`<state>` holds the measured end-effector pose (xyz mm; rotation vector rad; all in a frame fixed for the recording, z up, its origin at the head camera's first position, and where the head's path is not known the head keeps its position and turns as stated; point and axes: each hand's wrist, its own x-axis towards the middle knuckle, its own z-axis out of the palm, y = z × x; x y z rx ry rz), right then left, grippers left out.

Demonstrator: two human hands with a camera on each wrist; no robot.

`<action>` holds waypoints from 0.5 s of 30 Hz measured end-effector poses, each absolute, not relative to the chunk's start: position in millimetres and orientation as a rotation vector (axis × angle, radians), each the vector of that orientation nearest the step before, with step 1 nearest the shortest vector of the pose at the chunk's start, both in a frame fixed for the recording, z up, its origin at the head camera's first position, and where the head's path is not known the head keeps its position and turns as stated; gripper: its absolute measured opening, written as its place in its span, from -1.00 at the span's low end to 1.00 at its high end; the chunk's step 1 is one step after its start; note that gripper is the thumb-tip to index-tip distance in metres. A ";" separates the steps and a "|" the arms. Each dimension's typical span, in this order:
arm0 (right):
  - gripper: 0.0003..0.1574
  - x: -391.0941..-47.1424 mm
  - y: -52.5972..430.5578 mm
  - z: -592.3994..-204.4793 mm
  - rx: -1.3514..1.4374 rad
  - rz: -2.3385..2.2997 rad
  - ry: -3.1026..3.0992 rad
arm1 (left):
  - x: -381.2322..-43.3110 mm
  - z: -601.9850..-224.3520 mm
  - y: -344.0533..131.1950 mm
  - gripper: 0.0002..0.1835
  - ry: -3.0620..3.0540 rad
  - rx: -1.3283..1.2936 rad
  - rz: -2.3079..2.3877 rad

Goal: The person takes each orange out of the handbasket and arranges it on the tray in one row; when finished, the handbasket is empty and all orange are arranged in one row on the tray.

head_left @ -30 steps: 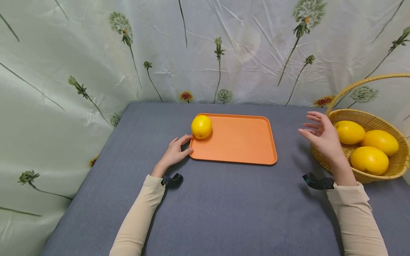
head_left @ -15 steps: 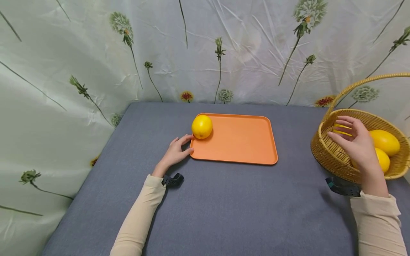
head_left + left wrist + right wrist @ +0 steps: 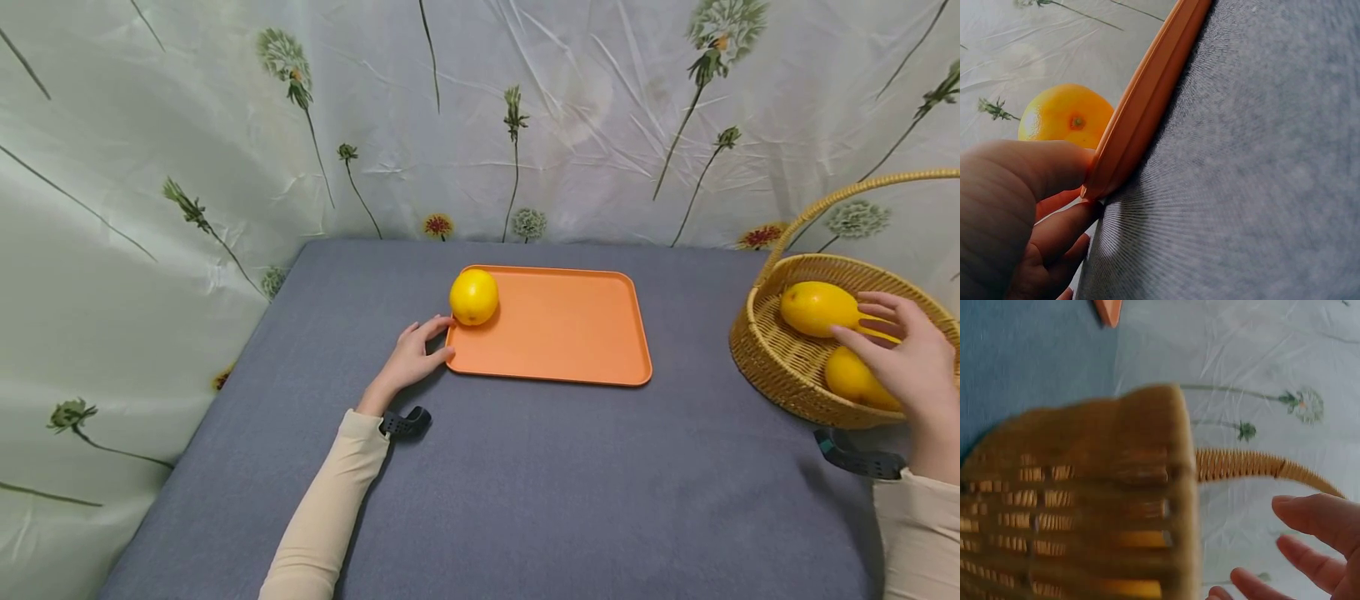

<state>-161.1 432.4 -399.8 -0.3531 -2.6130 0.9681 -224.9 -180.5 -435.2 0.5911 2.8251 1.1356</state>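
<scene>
My left hand [image 3: 408,360] rests on the table at the left edge of an orange tray [image 3: 562,325], thumb and fingertips touching its rim [image 3: 1141,106]. On the tray's far left corner sits a smooth yellow-orange fruit [image 3: 474,297], round from above, with a small stem mark in the left wrist view. My right hand [image 3: 918,358] hovers over a wicker basket [image 3: 768,367], fingers loosely bent and apart. Several yellow oval fruits lie inside; one [image 3: 817,308] shows fully, another [image 3: 855,377] is partly covered by the hand. The right wrist view shows nothing between the fingers.
The basket's tall arched handle [image 3: 832,200] rises behind the right hand. A grey-blue cloth [image 3: 570,483] covers the table. Behind and to the left hangs a pale curtain [image 3: 585,125] printed with dandelions.
My right hand has moved rightward, from beside the basket's left rim to over the fruits in it. My left hand, the tray and the fruit on it have stayed put.
</scene>
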 end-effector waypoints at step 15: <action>-0.31 -133.4 415.6 -366.5 -0.248 0.592 -2.910 | -222.5 -434.6 -179.3 -0.44 2.821 0.577 1.131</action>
